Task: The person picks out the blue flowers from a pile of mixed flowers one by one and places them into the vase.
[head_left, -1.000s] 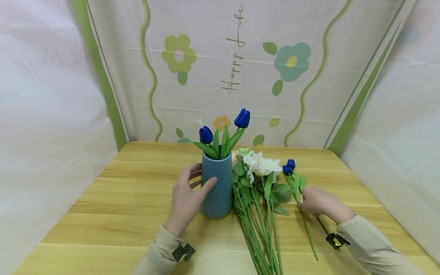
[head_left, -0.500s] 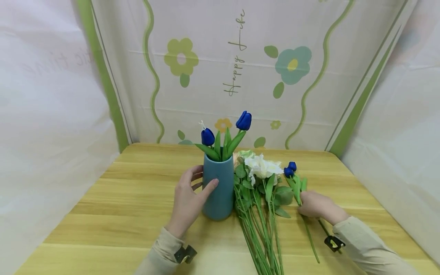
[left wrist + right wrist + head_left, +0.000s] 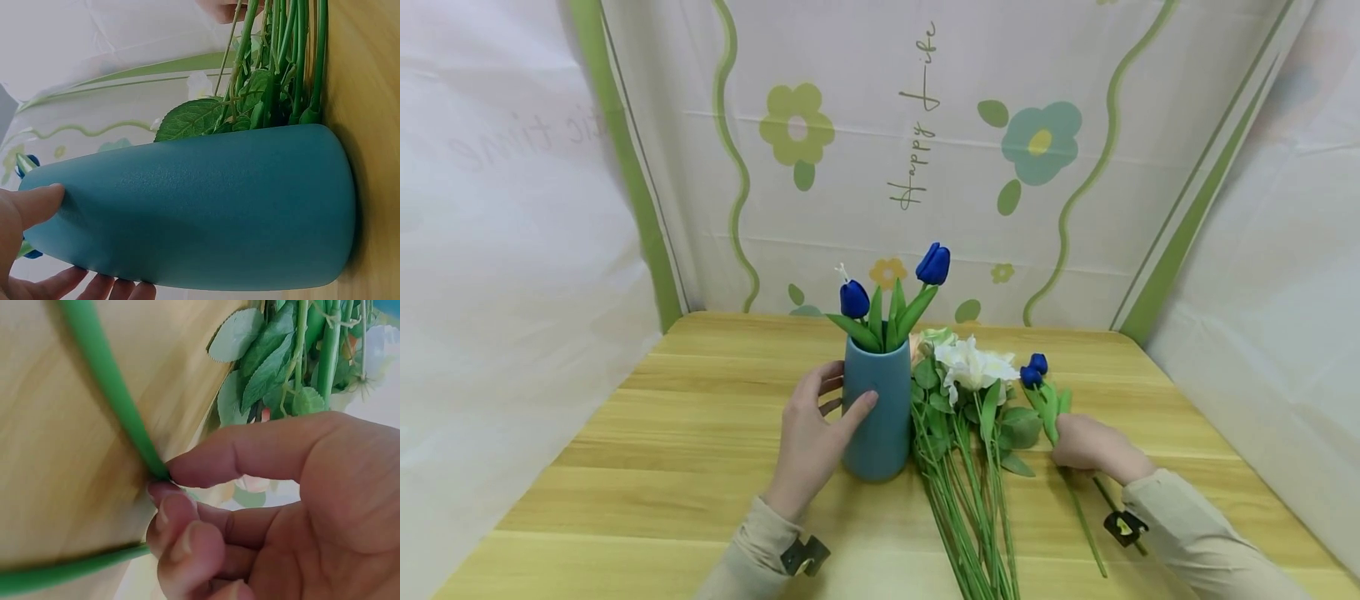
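A blue-grey vase (image 3: 880, 417) stands upright on the table, two blue tulips (image 3: 933, 265) with green leaves rising from its mouth. My left hand (image 3: 811, 437) grips the vase's left side, thumb across the front; in the left wrist view the fingertips (image 3: 145, 291) lie along its wall. On the right, my right hand (image 3: 1093, 446) pinches the green stem (image 3: 119, 400) of a tulip between thumb and finger. Two blue tulip heads (image 3: 1032, 372) lie beyond that hand. A second stem (image 3: 75, 569) runs below the fingers in the right wrist view.
A bunch of white flowers (image 3: 976, 364) with long green stems (image 3: 966, 508) lies on the wooden table (image 3: 685, 467), between the vase and my right hand. Printed cloth (image 3: 865, 167) hangs behind the table and on both sides.
The view has tilted slightly, shifting everything a little down. The lower end of the stem at my right hand has swung slightly right. My left hand keeps its hold on the vase.
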{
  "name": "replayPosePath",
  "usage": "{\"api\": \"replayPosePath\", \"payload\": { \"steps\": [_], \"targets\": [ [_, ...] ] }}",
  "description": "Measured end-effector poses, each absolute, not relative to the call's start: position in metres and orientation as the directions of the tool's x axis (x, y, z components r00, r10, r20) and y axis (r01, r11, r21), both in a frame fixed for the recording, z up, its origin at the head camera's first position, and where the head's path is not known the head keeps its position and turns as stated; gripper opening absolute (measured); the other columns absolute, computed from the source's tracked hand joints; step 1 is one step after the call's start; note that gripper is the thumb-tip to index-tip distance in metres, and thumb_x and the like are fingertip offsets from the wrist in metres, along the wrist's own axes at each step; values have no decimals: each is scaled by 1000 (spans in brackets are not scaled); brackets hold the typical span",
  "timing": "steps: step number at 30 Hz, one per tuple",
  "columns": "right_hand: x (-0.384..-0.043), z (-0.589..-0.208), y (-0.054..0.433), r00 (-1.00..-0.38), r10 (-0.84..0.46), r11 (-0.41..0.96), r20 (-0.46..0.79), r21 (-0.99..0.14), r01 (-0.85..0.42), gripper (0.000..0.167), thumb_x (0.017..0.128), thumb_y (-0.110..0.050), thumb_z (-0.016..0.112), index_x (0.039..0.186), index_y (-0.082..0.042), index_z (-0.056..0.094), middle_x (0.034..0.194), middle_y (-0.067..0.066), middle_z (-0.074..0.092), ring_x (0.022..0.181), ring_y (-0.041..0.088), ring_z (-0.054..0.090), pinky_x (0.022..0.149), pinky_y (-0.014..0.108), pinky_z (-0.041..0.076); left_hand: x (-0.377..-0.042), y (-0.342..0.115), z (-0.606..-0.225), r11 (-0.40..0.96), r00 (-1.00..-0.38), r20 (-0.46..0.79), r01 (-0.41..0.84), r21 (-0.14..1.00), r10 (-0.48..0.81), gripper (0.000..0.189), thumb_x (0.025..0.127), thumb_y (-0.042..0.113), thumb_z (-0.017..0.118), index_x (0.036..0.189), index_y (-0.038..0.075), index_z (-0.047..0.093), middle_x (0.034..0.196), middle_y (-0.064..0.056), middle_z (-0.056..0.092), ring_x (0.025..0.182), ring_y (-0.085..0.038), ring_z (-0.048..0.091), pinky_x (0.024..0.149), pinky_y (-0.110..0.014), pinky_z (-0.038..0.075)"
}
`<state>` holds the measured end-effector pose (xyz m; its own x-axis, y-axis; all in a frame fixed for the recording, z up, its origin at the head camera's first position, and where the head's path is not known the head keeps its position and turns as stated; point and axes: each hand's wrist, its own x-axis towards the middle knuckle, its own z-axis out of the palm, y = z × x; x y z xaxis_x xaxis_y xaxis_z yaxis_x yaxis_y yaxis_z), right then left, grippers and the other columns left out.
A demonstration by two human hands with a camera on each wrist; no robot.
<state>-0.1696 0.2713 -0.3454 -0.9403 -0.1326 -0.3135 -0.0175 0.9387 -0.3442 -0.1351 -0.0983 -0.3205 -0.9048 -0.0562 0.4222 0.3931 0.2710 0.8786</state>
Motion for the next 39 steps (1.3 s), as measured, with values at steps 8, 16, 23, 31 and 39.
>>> {"api": "replayPosePath", "payload": {
  "steps": [8,16,23,31,39],
  "targets": [
    [-172,-352,274,-952,-77,965,-296,-263,4,20,65,-4,59,58,-17,45,51,-3,46,39,7,37,35,17,30,-134,-98,-320,274,-905,422,393,878,-54,56,86,27,79,132,6,55,127,-9,56,115,-29,56,91,-49,53],
    [-167,-355,273,-965,-97,956,-245,-292,-22,28,70,-11,65,55,-18,43,48,-7,38,41,7,31,39,18,23,-134,-98,-322,270,-907,418,390,880,-53,56,86,28,79,133,7,55,127,-9,56,115,-28,56,91,-48,53],
    [-163,-350,272,-974,-96,919,-204,-395,-8,43,77,-14,69,50,-20,35,45,-10,29,40,5,23,39,18,21,-134,-98,-321,277,-908,416,385,880,-59,57,86,28,80,133,7,55,128,-8,56,115,-27,56,90,-46,53],
    [-153,-345,272,-989,-92,876,-113,-481,-26,46,84,-21,71,50,-18,39,46,-10,29,42,6,23,40,18,21,-134,-98,-319,270,-905,421,392,879,-56,57,86,27,80,133,6,55,127,-9,56,115,-28,56,91,-48,53],
    [-142,-337,270,-996,-82,817,-46,-575,-41,37,88,-18,67,56,-14,47,49,-4,44,44,11,39,41,23,32,-134,-98,-320,261,-904,425,398,879,-52,56,86,27,79,133,6,55,128,-9,56,115,-30,55,91,-52,51]
  ]
}}
